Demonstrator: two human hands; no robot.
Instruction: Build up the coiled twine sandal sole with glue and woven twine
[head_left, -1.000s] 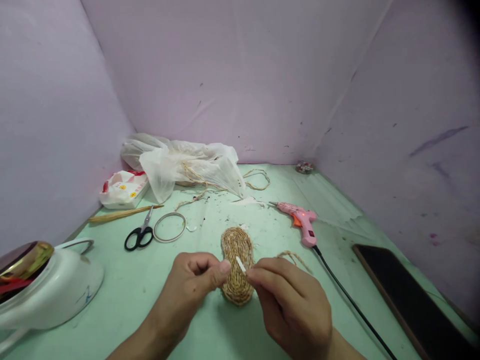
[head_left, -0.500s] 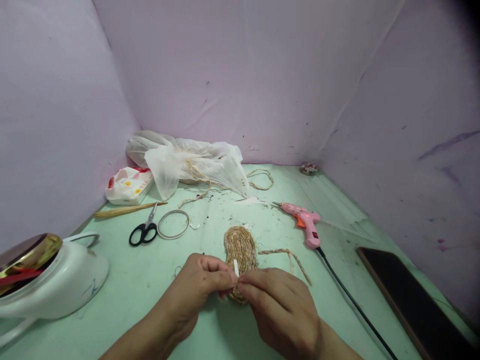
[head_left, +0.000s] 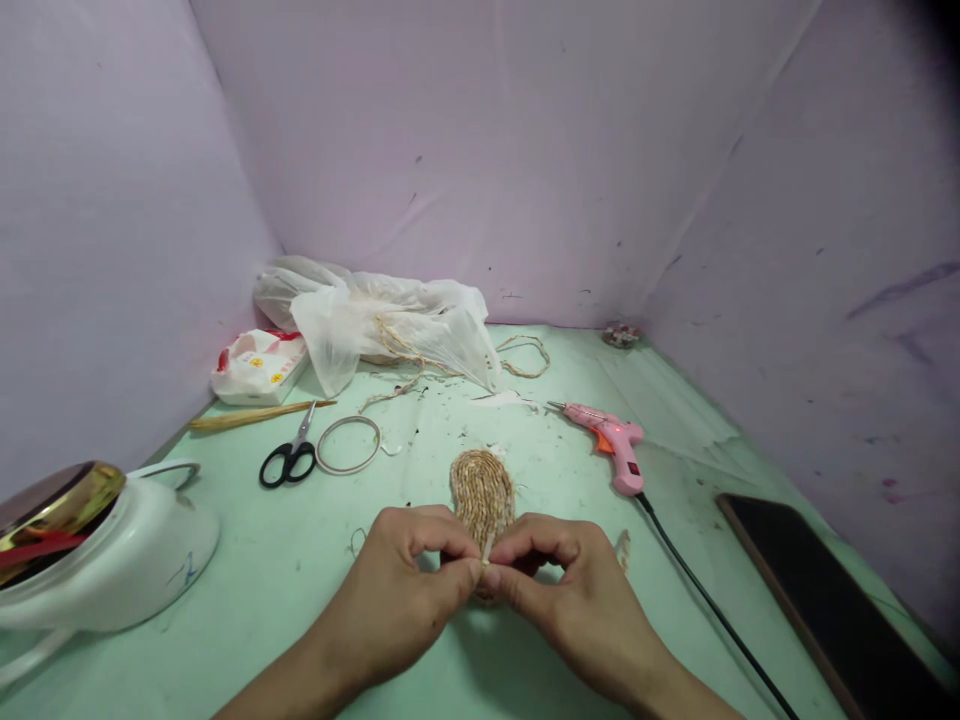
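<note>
A sole-shaped piece of coiled, braided straw cord (head_left: 482,487) lies on the green table in front of me. Over its near end, my left hand (head_left: 416,585) and my right hand (head_left: 566,590) meet, thumbs and index fingers pinched together. Between the fingertips is a small white strip (head_left: 487,549), its lower end hidden by the fingers. Both hands pinch this strip. The lower part of the straw piece is mostly covered by the hands.
A pink glue gun (head_left: 615,440) with a black cable and a dark phone (head_left: 817,600) lie right. Scissors (head_left: 289,460), a metal ring (head_left: 349,445) and a white container (head_left: 150,560) are left. Behind are a plastic bag (head_left: 412,310), cord (head_left: 525,357) and a white-red packet (head_left: 259,367).
My right hand has turned so its thumb and index finger face my left hand. The white strip sits lower and leans to the right. The loose braid at the right is now mostly covered.
</note>
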